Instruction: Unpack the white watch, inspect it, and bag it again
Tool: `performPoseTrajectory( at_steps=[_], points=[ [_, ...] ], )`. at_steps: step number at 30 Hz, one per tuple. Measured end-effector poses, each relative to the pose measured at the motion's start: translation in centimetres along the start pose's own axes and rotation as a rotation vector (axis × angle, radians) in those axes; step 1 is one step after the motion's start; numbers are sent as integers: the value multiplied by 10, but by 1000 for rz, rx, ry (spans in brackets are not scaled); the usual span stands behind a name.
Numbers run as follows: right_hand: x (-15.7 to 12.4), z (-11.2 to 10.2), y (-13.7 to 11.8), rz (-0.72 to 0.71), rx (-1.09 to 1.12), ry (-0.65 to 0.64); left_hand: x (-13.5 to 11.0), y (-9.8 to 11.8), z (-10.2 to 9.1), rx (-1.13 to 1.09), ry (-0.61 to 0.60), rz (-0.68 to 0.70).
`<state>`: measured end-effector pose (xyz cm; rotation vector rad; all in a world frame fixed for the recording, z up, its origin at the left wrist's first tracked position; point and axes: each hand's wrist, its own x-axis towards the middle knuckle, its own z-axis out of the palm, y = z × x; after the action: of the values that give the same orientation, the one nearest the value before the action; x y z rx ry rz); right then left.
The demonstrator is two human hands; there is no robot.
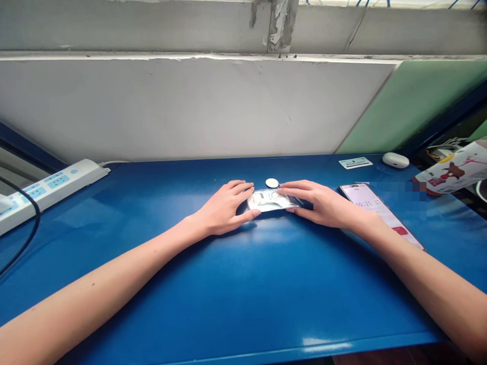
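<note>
glossy packet (269,200), clear and silvery, lying between two bare hands toward the far side of the blue tabletop (262,294). the left hand (227,209) spans the packet's left end, thumb at the near corner and fingers at the far corner; the right hand (323,204) takes the opposite end, index finger over the far edge and thumb at the near edge. both sets of fingers appear closed lightly on the packet, though how firmly cannot be told. judged from this pose, the step in hand is steadying the packet by its two ends; a next move would call for one end to be held firm while the other hand shifts its grip. the long axis runs left to right, roughly parallel to the tabletop's near edge, with the broad face upward. which end is the opening cannot be told, since the right end is partly covered and glare blurs the contents. whether the packet rests on the tabletop or just above it is likewise unclear. beyond its far edge, close to the right fingertips, lies a white disc (271,183); a phone (371,202) lies beside the right wrist.
</note>
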<state>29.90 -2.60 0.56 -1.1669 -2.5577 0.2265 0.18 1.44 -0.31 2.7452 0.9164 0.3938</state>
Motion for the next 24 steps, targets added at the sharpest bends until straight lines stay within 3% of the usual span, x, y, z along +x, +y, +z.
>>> performPoseTrajectory(
  at_steps=[5, 11, 16, 24],
  points=[
    [2, -1, -4, 21, 92, 138, -1, 0, 0, 2, 12, 27],
    [4, -1, -9, 226, 346, 275, 1, 4, 0, -58, 69, 13],
    [7, 3, -9, 280, 454, 266, -2, 3, 3, -143, 130, -43],
    [9, 8, -12, 268, 493, 195, -5, 5, 2, -125, 198, 44]
  ],
)
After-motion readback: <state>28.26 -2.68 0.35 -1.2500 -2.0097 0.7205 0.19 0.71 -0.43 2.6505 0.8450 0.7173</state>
